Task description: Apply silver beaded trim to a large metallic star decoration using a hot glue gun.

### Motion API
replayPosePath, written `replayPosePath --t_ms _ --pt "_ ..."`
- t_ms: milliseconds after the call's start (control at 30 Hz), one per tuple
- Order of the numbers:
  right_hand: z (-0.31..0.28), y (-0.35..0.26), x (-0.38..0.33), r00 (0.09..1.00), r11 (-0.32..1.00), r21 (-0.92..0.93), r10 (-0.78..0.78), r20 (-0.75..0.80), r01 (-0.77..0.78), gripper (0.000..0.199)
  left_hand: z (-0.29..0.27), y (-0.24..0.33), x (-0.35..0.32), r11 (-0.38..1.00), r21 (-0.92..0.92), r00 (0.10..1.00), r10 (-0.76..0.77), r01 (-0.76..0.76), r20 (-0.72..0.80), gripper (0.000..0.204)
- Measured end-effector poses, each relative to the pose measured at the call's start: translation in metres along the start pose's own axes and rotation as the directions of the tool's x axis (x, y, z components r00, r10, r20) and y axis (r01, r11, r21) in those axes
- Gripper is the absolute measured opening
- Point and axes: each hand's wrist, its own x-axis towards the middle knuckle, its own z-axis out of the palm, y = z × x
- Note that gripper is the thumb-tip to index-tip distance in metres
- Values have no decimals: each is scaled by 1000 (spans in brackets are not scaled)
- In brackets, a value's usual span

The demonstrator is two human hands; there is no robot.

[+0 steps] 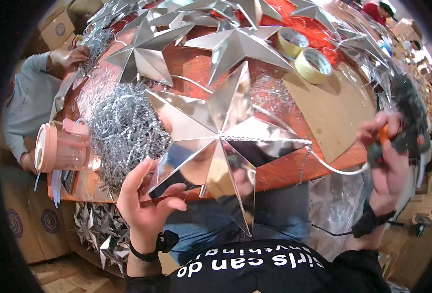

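A large mirror-silver star [204, 115] leans over the table's near edge, its lowest point hanging above my lap. My left hand [145, 198] curls around the star's lower-left point. A thin silver beaded strand [270, 140] lies along the ridge from the star's middle to its right tip, where a loose end dangles. My right hand [389, 166], off to the right, is closed around what looks like a dark green glue gun [399, 142] with an orange trigger; motion blurs it. A white cord [331, 168] runs from behind the star toward that hand.
Left of the star lie a heap of silver tinsel strand [123, 129] and a pink lidded jug [67, 146]. More silver stars [140, 51], two tape rolls [313, 66] and a cardboard sheet [331, 110] cover the far side. Another person's hand [72, 56] works at far left.
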Motion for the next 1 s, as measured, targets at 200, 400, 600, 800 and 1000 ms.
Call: replayPosePath --t_ms 200,400,600,800,1000 --pt "70 -2 21 997 816 -577 58 50 -19 71 3 -23 -4 975 -218 983 -10 -31 -183 91" --pt "78 8 42 943 569 -787 56 327 239 73 1 -32 -5 986 -129 977 83 -110 -196 73" --pt "81 9 34 961 494 -856 126 246 154 79 1 -32 -8 999 -37 980 27 -35 -198 78" --pt "76 13 23 942 601 -759 30 334 250 74 3 -30 -6 988 -149 971 -12 -25 -239 81" --pt "69 21 14 901 592 -719 -30 432 364 67 5 -27 -6 998 -60 957 -51 35 -284 88"
